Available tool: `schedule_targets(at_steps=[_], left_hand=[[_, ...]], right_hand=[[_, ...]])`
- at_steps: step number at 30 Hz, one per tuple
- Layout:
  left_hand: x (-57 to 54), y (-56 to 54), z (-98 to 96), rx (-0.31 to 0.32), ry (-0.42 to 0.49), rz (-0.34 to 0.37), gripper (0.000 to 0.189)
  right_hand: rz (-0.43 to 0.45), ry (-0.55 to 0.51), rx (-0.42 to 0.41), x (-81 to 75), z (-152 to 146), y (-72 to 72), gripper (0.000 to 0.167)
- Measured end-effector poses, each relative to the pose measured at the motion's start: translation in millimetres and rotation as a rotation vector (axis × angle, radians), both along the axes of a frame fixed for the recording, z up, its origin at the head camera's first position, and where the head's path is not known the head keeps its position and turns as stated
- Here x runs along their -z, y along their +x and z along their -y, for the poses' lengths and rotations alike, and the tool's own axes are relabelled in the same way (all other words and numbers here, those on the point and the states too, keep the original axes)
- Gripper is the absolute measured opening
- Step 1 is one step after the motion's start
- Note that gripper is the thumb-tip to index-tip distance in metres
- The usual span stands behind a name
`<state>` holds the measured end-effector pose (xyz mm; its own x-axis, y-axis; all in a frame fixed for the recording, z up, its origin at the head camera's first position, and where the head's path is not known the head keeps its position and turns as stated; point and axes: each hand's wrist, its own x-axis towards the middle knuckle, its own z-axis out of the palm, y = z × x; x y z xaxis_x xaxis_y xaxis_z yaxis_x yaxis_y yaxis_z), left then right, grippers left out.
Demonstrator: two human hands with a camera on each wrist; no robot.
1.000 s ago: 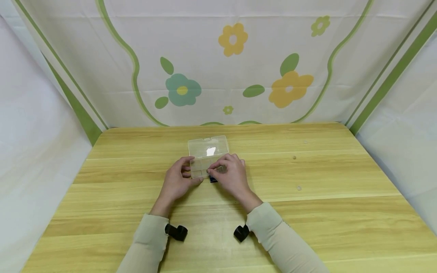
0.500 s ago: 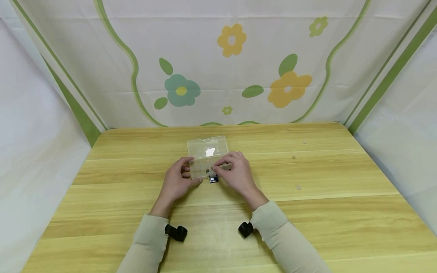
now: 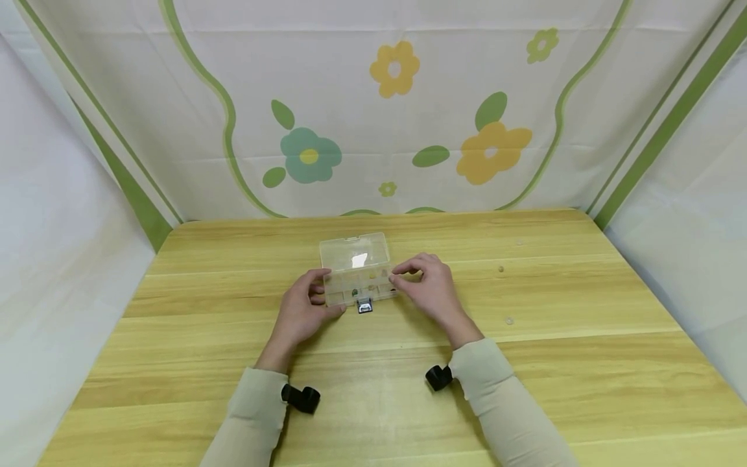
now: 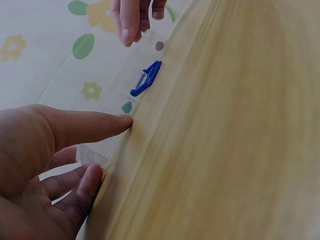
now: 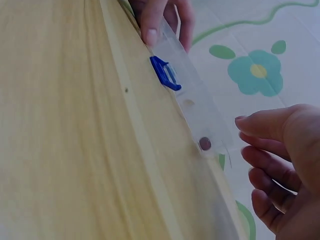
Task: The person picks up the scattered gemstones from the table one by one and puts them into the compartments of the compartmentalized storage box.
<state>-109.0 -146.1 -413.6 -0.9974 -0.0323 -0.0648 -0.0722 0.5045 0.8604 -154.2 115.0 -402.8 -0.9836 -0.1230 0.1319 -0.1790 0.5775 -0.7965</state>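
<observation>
A clear plastic compartment box [image 3: 335,285] stands on the table with its lid [image 3: 338,253] raised. My left hand [image 3: 303,301] grips its left end, the thumb at the front edge. A blue latch [image 4: 146,79] sits at the box's front. Inside the compartments are a small green piece [image 3: 354,292], a beige piece [image 3: 371,287], a yellowish piece [image 3: 372,276] and a dark round piece [image 5: 205,143]. My right hand [image 3: 428,285] is at the box's right end, thumb and index tips close together. Nothing shows between them in the right wrist view.
The wooden table [image 3: 373,402] has small loose pieces on its right side: a brown one [image 3: 500,268], a pale one [image 3: 509,320] and a faint one [image 3: 519,243] farther back. A floral curtain [image 3: 233,97] rises behind the table's far edge.
My right hand has moved right, from over the front middle compartments to the box's right end. The green piece and the latch came into full view. My left hand stayed in place.
</observation>
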Motion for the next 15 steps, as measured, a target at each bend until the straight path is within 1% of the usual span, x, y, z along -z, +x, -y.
schedule_targets(at_steps=[8,15], left_hand=[[-1.0,-0.5,-0.1,0.002,0.008,0.0,0.076],[-0.5,-0.9,1.0,0.003,0.013,-0.002,0.077]], right_hand=[[0.013,0.017,-0.011,1.5,-12,-2.6,0.01],[0.03,0.03,-0.014,4.6,-17,-5.3,0.011]])
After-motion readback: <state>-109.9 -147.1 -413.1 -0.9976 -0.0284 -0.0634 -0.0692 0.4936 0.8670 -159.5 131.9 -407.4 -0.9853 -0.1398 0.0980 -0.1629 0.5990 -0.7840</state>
